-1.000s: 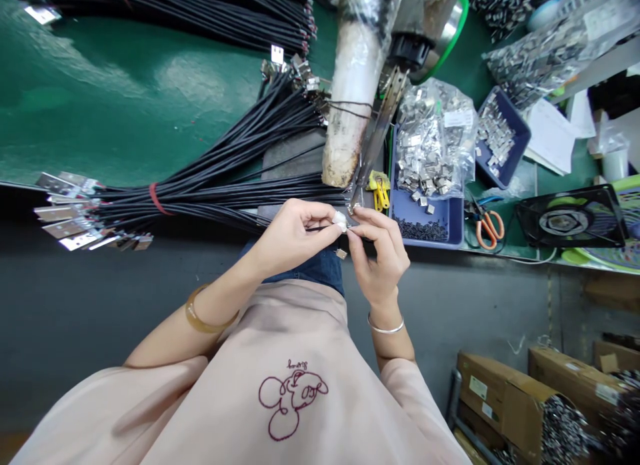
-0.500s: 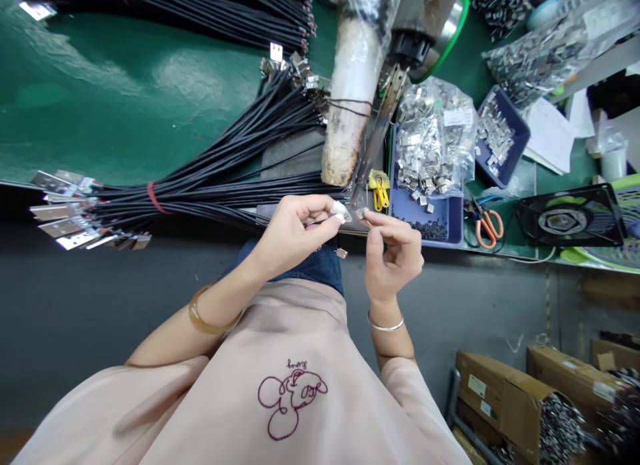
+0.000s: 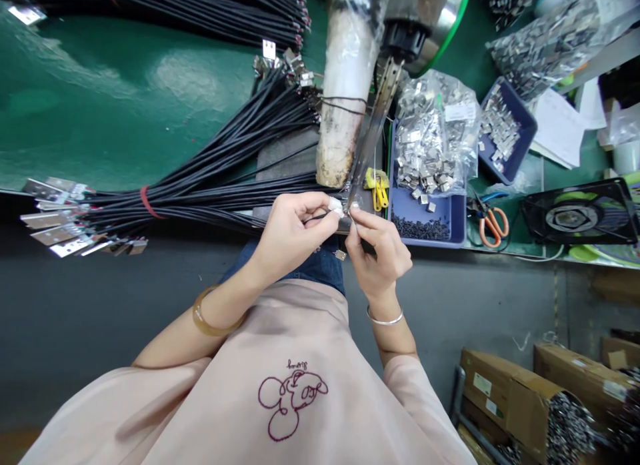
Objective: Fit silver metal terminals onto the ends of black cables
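Observation:
My left hand [image 3: 293,235] is closed in a pinch on the end of a thin black cable [image 3: 320,216], its taped fingertips at the table's near edge. My right hand [image 3: 377,251] is closed too, its fingertips pressed against the cable end from the right, on a tiny metal piece I can hardly make out. Both hands meet just below the tip of a wrapped, mounted tool [image 3: 345,105]. A bundle of black cables [image 3: 210,185] with metal connectors, tied with a red band [image 3: 145,201], fans out to the left.
A blue tray [image 3: 425,215] with a bag of small metal shells [image 3: 433,141] sits right of the hands. Yellow clippers [image 3: 379,190], orange-handled scissors [image 3: 487,225], a black fan [image 3: 580,218] and a second blue tray [image 3: 505,135] lie further right. Cardboard boxes [image 3: 505,391] stand on the floor.
My right hand had drawn back to the right with a small metal piece and has now come back to the cable end. The left hand stayed nearly still.

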The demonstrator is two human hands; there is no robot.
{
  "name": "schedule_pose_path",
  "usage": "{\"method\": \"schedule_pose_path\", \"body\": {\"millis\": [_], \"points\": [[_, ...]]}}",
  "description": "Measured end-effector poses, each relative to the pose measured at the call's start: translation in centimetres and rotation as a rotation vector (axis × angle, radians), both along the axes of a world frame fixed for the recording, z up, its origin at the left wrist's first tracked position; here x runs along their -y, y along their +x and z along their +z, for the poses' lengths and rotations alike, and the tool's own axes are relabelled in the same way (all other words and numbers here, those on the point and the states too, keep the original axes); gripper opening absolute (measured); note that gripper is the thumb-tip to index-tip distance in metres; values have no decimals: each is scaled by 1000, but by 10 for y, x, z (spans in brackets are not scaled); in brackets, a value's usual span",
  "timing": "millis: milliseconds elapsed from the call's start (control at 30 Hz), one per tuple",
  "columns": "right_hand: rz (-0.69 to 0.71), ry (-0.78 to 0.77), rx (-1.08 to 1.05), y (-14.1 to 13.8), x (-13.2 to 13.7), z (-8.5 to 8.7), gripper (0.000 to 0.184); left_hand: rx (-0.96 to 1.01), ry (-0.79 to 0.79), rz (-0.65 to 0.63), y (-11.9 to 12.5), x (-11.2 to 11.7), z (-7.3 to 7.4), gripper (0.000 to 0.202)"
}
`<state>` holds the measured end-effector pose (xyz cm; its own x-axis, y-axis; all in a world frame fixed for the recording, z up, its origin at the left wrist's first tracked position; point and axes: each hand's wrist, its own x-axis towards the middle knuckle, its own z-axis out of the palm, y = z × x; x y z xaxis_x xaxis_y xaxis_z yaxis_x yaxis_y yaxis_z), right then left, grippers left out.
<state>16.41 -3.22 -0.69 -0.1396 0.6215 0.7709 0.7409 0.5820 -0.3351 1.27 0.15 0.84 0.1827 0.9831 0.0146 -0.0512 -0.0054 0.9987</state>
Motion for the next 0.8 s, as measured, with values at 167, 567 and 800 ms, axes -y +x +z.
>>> {"method": "schedule_pose_path", "body": {"millis": [167, 567, 800], "points": [[-6, 19, 13, -1, -1, 2, 22, 16, 2, 22, 1, -1, 2, 13], [-15, 46, 106, 4, 6, 1, 18, -14, -47, -81, -4, -1, 1, 18], [-56, -120, -107, 2, 6, 13, 16, -94, 11, -78, -5, 3, 5, 16]]}}
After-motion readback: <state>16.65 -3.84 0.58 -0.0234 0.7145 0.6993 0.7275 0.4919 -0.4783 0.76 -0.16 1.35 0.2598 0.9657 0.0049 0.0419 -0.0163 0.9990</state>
